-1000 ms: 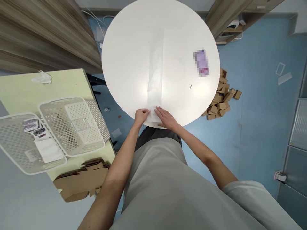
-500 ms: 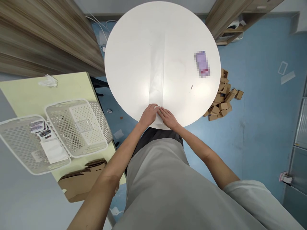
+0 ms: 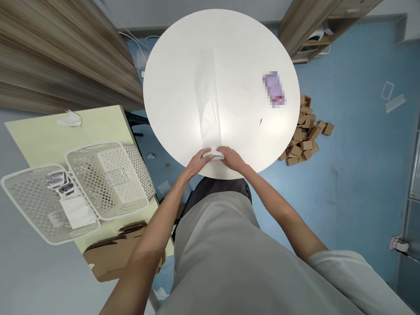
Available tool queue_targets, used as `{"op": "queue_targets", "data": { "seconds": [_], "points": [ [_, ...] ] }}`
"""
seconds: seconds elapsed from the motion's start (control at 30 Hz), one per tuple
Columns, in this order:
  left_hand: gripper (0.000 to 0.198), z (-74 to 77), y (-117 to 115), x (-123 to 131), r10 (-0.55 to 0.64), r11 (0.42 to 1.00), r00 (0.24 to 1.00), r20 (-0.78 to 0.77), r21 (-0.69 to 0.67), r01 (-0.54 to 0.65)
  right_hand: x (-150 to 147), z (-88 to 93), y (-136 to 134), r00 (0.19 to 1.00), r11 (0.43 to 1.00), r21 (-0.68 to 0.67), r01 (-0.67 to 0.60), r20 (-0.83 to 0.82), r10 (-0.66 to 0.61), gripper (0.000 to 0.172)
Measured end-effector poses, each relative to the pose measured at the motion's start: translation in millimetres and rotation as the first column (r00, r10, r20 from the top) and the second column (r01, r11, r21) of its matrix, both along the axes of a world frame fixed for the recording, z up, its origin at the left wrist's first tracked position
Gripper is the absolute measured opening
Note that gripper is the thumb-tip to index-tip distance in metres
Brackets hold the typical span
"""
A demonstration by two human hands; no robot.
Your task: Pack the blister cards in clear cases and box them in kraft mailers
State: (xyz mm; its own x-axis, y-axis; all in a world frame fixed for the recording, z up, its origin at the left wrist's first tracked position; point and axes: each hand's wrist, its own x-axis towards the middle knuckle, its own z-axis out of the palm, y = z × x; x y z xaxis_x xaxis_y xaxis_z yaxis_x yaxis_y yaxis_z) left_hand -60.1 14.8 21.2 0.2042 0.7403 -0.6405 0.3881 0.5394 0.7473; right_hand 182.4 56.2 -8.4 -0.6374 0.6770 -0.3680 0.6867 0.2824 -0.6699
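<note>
A long, thin, translucent whitish sheet (image 3: 210, 109) lies lengthwise on the round white table (image 3: 177, 57). It looks like plastic film or a long bag. Its near end is folded or rolled over close to the table's front edge. My left hand (image 3: 198, 161) grips the left side of that folded end, fingers closed on it. On the right side of the same fold, my right hand (image 3: 231, 157) holds the sheet with bent fingers. A purple, pixelated item (image 3: 274, 89) rests on the table to the right.
On the yellow-green side table (image 3: 101, 118) at left stand two white perforated baskets (image 3: 108, 179), (image 3: 49, 205), with flattened cardboard (image 3: 113, 253) nearby. Several small brown boxes (image 3: 305, 140) lie heaped on the blue floor right of the round table.
Both hands were flat on the sheet's near end; now they hold its folded end between them. The sheet's far part has shifted left. The view has moved slightly.
</note>
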Motion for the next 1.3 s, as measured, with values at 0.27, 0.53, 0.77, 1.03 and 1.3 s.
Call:
{"op": "queue_targets", "data": {
  "seconds": [0.27, 0.53, 0.77, 1.03, 1.3],
  "points": [
    [0.042, -29.4, 7.4, 12.1, 0.139, 0.979, 0.952, -0.272, 0.183, -0.091, -14.9, -3.2, 15.5, 0.967, 0.965, -0.064, 0.254, 0.008, -0.254, 0.032],
    [0.034, -39.0, 30.7, 23.0, 0.236, 0.970, 0.859, -0.455, 0.170, -0.176, -47.7, -9.4, 22.8, 0.761, 0.765, -0.040, 0.643, 0.144, -0.633, 0.022],
    [0.047, -28.0, 37.4, 34.4, 0.270, 0.912, 0.792, -0.548, 0.409, -0.028, -68.2, -1.3, 19.8, 0.906, 0.888, 0.293, 0.354, 0.129, -0.404, 0.024],
    [0.058, -36.3, 49.9, 15.4, -0.182, 0.777, 0.865, -0.468, 0.471, 0.418, -31.7, -10.0, 33.0, 0.995, 0.972, 0.233, 0.019, 0.087, -0.040, 0.042],
    [0.074, -32.7, 16.5, -5.5, -0.361, 0.756, 0.824, -0.437, 0.381, 0.533, -7.2, -13.7, 2.9, 0.991, 0.972, 0.202, -0.118, 0.088, 0.102, 0.064]
  ]
}}
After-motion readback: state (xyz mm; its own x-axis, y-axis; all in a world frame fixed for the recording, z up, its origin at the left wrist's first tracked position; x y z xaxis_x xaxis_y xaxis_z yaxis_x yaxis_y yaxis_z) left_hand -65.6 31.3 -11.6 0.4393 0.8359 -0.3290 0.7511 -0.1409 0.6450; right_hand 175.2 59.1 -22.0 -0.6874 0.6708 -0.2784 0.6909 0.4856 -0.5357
